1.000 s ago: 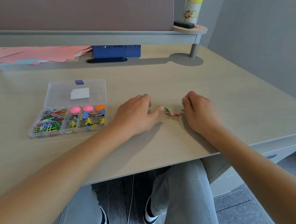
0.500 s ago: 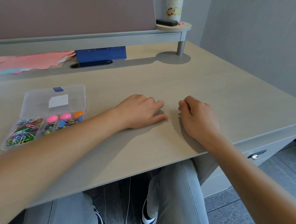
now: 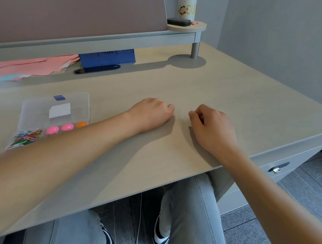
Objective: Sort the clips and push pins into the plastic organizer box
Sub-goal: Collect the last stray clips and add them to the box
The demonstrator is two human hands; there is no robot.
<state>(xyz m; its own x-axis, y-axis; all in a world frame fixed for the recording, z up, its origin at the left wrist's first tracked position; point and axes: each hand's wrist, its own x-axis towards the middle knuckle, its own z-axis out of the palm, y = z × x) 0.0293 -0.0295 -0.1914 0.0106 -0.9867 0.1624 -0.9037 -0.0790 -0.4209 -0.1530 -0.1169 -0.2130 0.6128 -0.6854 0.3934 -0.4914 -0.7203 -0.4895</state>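
Organizer box [image 3: 54, 109] sits open at the left of the desk [image 3: 212, 90], clear lid flipped back, and my left forearm crosses over its near corner. Coloured paper clips [image 3: 25, 137] fill the left compartment; two pink push pins [image 3: 59, 129] and an orange one [image 3: 81, 124] show beside them. My left hand [image 3: 151, 115] rests knuckles-up on the desk, fingers curled under into a fist; whether anything is inside it I can't tell. My right hand [image 3: 213, 127] lies just beside it, apart, fingers curled in too, thumb against the fingertips, and again I can't see if it holds anything. Pink paper [image 3: 30, 66] and a blue box [image 3: 107, 58] lie at the back under the shelf.
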